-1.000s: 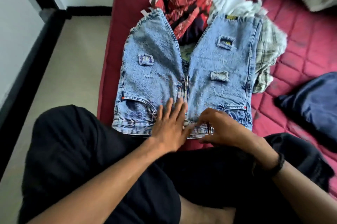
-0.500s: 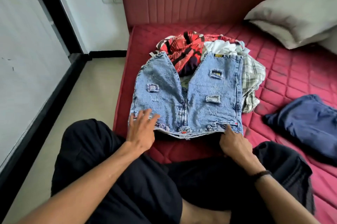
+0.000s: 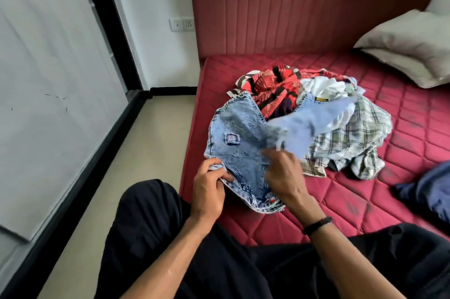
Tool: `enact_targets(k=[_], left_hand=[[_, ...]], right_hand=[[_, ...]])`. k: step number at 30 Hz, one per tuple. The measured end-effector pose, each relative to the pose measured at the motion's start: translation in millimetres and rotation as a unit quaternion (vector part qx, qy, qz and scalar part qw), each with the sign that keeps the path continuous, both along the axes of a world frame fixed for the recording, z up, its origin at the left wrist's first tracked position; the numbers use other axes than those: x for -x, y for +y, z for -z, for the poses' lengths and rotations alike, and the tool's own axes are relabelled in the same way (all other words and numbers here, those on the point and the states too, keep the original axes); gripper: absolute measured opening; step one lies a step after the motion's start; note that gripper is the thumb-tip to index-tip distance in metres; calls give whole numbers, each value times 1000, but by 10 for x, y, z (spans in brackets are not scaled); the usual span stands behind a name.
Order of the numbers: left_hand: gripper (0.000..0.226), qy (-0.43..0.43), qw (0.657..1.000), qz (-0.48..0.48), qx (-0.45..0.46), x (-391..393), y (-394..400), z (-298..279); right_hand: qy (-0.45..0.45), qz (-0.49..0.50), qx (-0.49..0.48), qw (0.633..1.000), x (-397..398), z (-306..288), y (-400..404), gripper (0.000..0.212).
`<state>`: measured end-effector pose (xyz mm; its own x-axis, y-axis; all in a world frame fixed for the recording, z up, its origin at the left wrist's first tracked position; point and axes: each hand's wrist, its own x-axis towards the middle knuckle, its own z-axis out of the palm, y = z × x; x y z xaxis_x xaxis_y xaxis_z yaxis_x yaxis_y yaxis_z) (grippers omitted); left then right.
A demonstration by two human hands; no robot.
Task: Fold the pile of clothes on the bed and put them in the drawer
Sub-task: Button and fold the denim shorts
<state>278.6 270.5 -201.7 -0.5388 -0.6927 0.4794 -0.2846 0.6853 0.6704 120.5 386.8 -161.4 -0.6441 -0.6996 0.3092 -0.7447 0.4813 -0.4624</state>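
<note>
right hand (image 3: 283, 174) now grips and lifts the denim shorts (image 3: 239, 138) half toward 9 o'clock; left hand (image 3: 209, 186) has closed, pinching the waistband.

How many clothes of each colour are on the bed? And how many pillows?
Blue denim shorts: 1, held by the left hand and right hand
Red patterned garment: 1
White garment: 1
Checked shirt: 1
Dark blue garment: 1
Pillow: 1
Total: 5 clothes that can be told apart, plus 1 pillow. More may be hidden in the pile.
</note>
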Motion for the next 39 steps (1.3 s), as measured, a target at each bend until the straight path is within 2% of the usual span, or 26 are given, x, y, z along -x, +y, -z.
enact_targets(k=[2,4,6,8,11,12,14,16,18,20,24,27,30,33,34,36,38,39], left_hand=[[48,13,1000,13,7,2,-63,-3],[48,30,999,15,-11,47,-112,-10],[47,28,999,8,-42,92,-163,-27],[39,17,999,-1,-43,149,-221,-55],[28,28,999,-2,-16,256,-377,-196],[26,39,999,1,-15,296,-446,-280],[33,45,998,14,-32,360,-658,-507],[43,25,996,46,-66,419,-860,-832],[40,19,992,100,-71,457,-1021,-1224],[35,54,985,155,-51,459,-1138,-1619],[23,138,959,225,-100,359,-1186,-2419],[19,159,931,285,-165,278,-1149,-2793],[58,92,929,306,-188,155,-1036,-2803],[65,-10,925,326,-197,-39,-912,-2515],[76,-53,923,324,-202,-93,-875,-2392],[62,-140,908,348,-188,-148,-776,-2097],[22,-190,890,374,-181,-148,-641,-1827],[19,-200,885,378,-183,-142,-574,-1726]], right_hand=[[-23,-131,-44,990,-145,-78,-204,34],[-82,-216,-78,970,-219,-85,-317,38],[-89,-227,-135,960,-236,-59,-353,47],[-25,-198,-164,966,-209,-27,-379,51],[-25,-146,-85,985,-117,-182,-464,21],[-32,-134,-59,989,-54,-323,-501,19],[-27,-136,-43,989,53,-768,-593,21],[-7,-181,-70,981,168,-1323,-687,21],[47,-233,-122,964,230,-1990,-777,22],[86,-256,-168,948,262,-2692,-866,20],[197,-226,-215,929,229,-3889,-1016,12],[221,-187,-214,933,59,-4416,-973,19],[257,-156,-180,936,-120,-4662,-832,24],[317,-128,-158,926,-275,-4699,-629,34],[325,-129,-153,924,-303,-4675,-554,34],[358,-135,-150,911,-303,-4582,-398,31],[412,-130,-156,888,-213,-4454,-279,30],[444,-124,-159,873,-153,-4397,-225,32]])
